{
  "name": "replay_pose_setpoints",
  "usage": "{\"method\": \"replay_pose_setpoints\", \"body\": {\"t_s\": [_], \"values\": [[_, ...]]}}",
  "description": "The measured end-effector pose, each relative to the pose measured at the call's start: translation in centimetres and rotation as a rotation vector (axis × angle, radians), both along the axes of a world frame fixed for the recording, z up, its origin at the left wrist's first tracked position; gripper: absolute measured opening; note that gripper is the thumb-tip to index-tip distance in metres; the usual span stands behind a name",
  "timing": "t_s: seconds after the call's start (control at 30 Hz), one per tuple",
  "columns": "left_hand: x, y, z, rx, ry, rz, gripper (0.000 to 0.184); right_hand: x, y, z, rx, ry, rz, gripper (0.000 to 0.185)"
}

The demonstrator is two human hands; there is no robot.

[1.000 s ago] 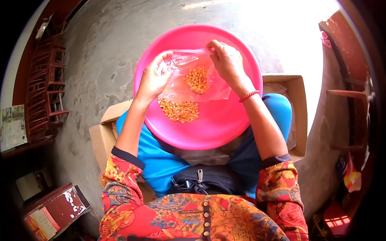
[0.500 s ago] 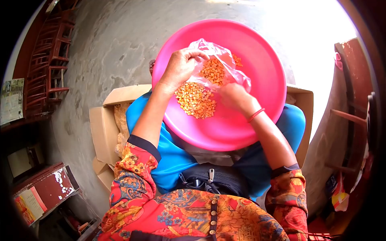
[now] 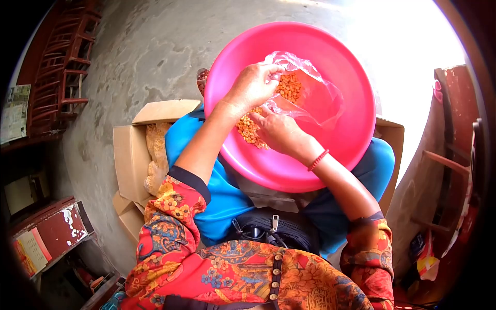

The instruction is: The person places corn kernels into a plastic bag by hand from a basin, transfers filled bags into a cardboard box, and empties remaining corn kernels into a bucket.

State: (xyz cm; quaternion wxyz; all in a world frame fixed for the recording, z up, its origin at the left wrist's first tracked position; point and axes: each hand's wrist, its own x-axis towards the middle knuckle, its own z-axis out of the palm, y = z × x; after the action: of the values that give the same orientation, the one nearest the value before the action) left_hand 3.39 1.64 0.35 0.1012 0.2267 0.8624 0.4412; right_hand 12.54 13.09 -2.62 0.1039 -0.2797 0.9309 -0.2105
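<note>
A clear plastic bag (image 3: pixel 323 98) lies in a pink basin (image 3: pixel 243 49), its mouth toward the left. Orange-yellow corn kernels (image 3: pixel 289 87) show inside the bag. My left hand (image 3: pixel 252 88) pinches the bag's upper rim between thumb and fingers. Lower down, my right hand (image 3: pixel 283 135) has its fingertips closed at the bag's near rim, beside a loose pile of corn kernels (image 3: pixel 249 132) on the basin floor. That hand covers part of the pile, and its lower fingers are hidden.
The basin rests over my lap, above an open cardboard box (image 3: pixel 126 160) holding yellowish contents. A black pouch (image 3: pixel 274 230) sits at my waist. Reddish-brown wooden furniture (image 3: pixel 72 67) stands at the left, and a wooden piece (image 3: pixel 454 98) at the right, on a concrete floor (image 3: pixel 150 57).
My right hand has moved left from the bag's right side to its near rim by the pile. My left hand has shifted right, and the bag spreads farther right.
</note>
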Motion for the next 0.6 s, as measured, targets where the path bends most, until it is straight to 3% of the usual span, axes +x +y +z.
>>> {"method": "replay_pose_setpoints", "body": {"t_s": [0.07, 0.13, 0.27, 0.4, 0.5, 0.6], "values": [[0.0, 0.3, -0.3, 0.008, -0.026, -0.004, 0.031, 0.9, 0.2, -2.3, 0.063, -0.073, -0.032, 0.033], [0.1, 0.3, -0.5, -0.006, -0.024, -0.053, 0.029, 1.3, 0.0, -3.6, -0.085, -0.158, 0.005, 0.043], [-0.1, 0.2, -0.2, -0.034, -0.034, -0.061, 0.027, 0.9, -0.1, -3.9, -0.076, -0.446, 0.109, 0.034], [-0.1, 0.1, 0.2, -0.041, -0.048, -0.002, 0.027, 0.6, 0.4, -5.0, -0.298, -0.419, 0.143, 0.028], [-0.4, -0.2, -0.2, -0.017, 0.012, 0.023, 0.03, -0.7, 0.4, -0.5, -0.431, -1.026, -0.057, 0.027], [-0.6, -0.6, -0.4, -0.047, 0.043, 0.057, 0.033, -0.7, 0.9, -0.9, -0.572, -1.115, -0.124, 0.026]]}}
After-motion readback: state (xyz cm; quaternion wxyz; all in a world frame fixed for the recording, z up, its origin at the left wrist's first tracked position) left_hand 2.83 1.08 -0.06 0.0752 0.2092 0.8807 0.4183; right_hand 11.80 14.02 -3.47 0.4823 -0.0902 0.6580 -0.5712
